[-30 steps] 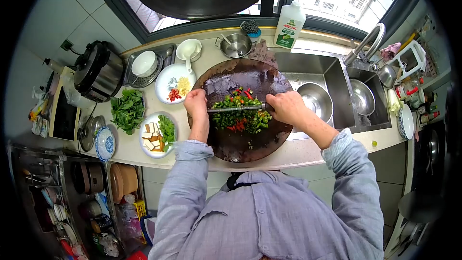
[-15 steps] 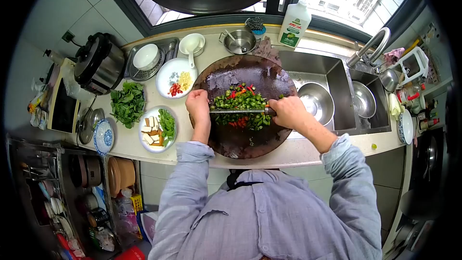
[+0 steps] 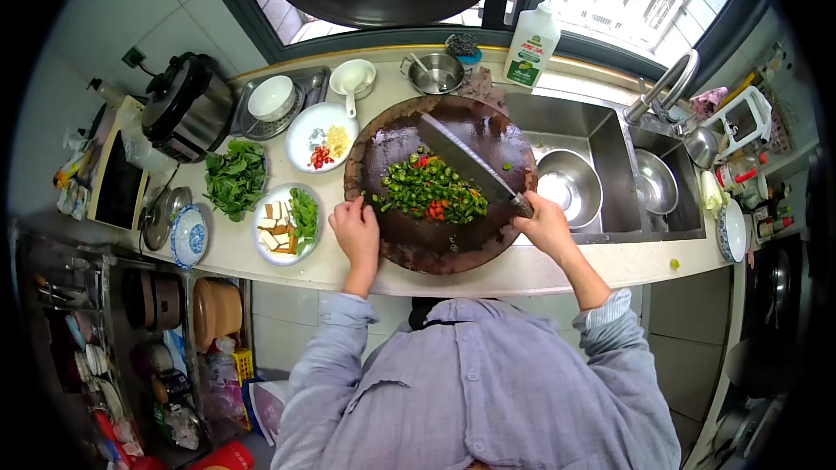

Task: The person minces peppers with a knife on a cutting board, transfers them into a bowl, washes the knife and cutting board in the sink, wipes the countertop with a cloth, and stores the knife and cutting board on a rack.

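A cleaver is in my right hand, whose fingers wrap its handle. Its blade is tilted, pointing up and left over the round wooden chopping board. Chopped green and red chilies lie in a heap on the board, left of and below the blade; a few bits sit apart. My left hand is at the board's left rim with its fingers curled together; I cannot tell whether they grip the rim.
Left of the board are a plate with minced garlic and red chili, a plate of sliced tofu and greens and leafy greens. A steel sink with basins is at right. A white pump bottle stands behind.
The cleaver has swung from lying level across the chilies to a slant over the board's right side. My left hand has left the blade's tip and moved down to the rim.
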A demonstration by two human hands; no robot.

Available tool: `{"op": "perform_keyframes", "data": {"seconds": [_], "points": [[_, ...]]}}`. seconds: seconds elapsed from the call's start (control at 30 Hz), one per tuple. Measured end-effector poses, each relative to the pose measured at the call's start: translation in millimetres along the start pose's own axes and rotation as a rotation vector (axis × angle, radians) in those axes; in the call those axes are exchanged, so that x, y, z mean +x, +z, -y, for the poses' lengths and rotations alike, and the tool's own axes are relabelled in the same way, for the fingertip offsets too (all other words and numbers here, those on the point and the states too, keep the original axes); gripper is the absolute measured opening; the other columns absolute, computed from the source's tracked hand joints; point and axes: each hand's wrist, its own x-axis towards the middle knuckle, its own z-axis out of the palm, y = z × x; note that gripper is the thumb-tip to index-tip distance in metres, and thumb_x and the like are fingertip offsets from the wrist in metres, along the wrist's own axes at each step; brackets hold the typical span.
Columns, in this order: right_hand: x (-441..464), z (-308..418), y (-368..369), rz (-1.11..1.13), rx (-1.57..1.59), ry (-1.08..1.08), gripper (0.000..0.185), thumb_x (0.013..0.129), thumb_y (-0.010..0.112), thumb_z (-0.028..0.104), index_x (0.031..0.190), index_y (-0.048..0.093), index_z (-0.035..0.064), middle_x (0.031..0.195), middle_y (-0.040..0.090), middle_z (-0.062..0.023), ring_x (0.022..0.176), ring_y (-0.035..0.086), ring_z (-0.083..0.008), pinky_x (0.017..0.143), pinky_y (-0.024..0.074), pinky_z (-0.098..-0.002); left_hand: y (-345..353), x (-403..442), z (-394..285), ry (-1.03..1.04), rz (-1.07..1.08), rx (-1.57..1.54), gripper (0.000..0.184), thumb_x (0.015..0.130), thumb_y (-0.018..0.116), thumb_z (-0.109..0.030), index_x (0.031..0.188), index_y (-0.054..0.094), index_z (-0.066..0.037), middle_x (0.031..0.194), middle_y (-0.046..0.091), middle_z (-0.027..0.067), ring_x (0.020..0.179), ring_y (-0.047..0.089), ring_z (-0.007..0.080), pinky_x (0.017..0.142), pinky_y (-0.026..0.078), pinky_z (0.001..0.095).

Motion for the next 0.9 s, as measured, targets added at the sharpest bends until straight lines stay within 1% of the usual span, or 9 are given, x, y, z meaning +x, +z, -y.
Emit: {"op": "perform_keyframes", "data": {"seconds": [0.07,0.13,0.43,0.53,0.63,0.67,0.77,0.87,0.9], "points": [[-12.0,-14.6,4.0,0.023,0.257,0.166,0.027,0.065,0.065,0.017,0.087,0.056,0.0024,0.062,0.058,-0.012,0.056,0.058,-0.0247,0.055,0.0462,-0.0375,1.7,0.4,-19.3,0.029,-0.032,0.155,0.024,0.074,0.06,-0.012,0.096,0.065,-0.003,0.091,0.053,0.01,0.088,0.049,0.0287,0.076,0.042,0.0393],[-28.1,-5.6,-6.5,0.043,0.55,0.308,0.019,0.069,0.064,0.009,0.08,0.053,-0.0006,0.054,0.049,-0.0035,0.037,0.046,-0.0123,0.033,0.0355,-0.0273,14.2,7.8,-25.0,0.044,-0.048,0.16,0.024,0.073,0.059,-0.009,0.095,0.064,-0.003,0.09,0.053,0.0103,0.088,0.049,0.029,0.075,0.042,0.0399],[-58.7,-24.3,29.3,0.049,1.051,0.62,0.015,0.073,0.062,0.006,0.076,0.047,0.006,0.054,0.046,-0.0016,0.036,0.043,-0.0116,0.031,0.0373,-0.028,41.4,12.9,-74.7,0.011,0.139,-0.315,0.024,0.074,0.051,0.001,0.095,0.062,-0.001,0.086,0.057,0.0173,0.08,0.057,0.0345,0.073,0.046,0.0409],[-53.5,-5.4,48.6,0.124,1.095,0.623,0.018,0.074,0.062,0.007,0.079,0.046,0.0064,0.055,0.046,-0.0019,0.035,0.042,-0.0118,0.031,0.0369,-0.0286,34.2,7.3,-101.6,0.176,0.131,-0.37,0.026,0.073,0.053,-0.001,0.098,0.061,-0.003,0.091,0.056,0.0157,0.086,0.055,0.0324,0.075,0.045,0.0395],[-48.5,14.2,61.2,0.075,1.064,0.542,0.02,0.075,0.063,0.006,0.083,0.044,0.0072,0.056,0.046,-0.0017,0.035,0.042,-0.0112,0.031,0.0355,-0.0269,23.9,-20.0,-113.2,0.388,0.308,-0.387,0.035,0.071,0.059,-0.003,0.105,0.057,-0.007,0.1,0.053,0.0133,0.089,0.054,0.0307,0.077,0.046,0.038],[-47.0,18.4,63.7,0.062,1.01,0.5,0.02,0.075,0.063,0.006,0.084,0.044,0.0067,0.056,0.046,-0.0016,0.035,0.042,-0.0111,0.031,0.0351,-0.0269,16.9,-27.6,-117.8,0.384,0.394,-0.375,0.036,0.071,0.059,-0.002,0.107,0.057,-0.005,0.104,0.052,0.0152,0.093,0.055,0.0318,0.079,0.046,0.0378],[-47.5,28.3,66.1,0.035,0.857,0.369,0.02,0.076,0.064,0.008,0.087,0.047,0.0046,0.057,0.048,-0.0008,0.038,0.044,-0.0105,0.033,0.0355,-0.0261,29.8,-32.7,-113.8,0.303,0.315,-0.392,0.037,0.071,0.06,-0.002,0.108,0.055,-0.005,0.104,0.051,0.0158,0.092,0.054,0.0333,0.078,0.046,0.0386],[-44.2,21.4,76.7,-0.023,0.52,0.189,0.027,0.075,0.065,0.018,0.09,0.05,0.002,0.064,0.058,-0.0133,0.054,0.057,-0.0266,0.052,0.0446,-0.0375,35.9,-20.5,-113.8,0.16,0.185,-0.457,0.031,0.072,0.059,0.001,0.102,0.055,-0.002,0.097,0.053,0.0157,0.084,0.056,0.033,0.071,0.047,0.0369],[-42.9,29.4,70.8,-0.013,0.398,0.227,0.031,0.074,0.065,0.023,0.093,0.051,0.0028,0.069,0.059,-0.0183,0.067,0.059,-0.035,0.062,0.0447,-0.0412,33.7,-12.3,-111.4,0.128,0.16,-0.454,0.032,0.072,0.06,0.001,0.103,0.055,-0.001,0.095,0.054,0.0155,0.079,0.057,0.0311,0.069,0.047,0.0356]]}}
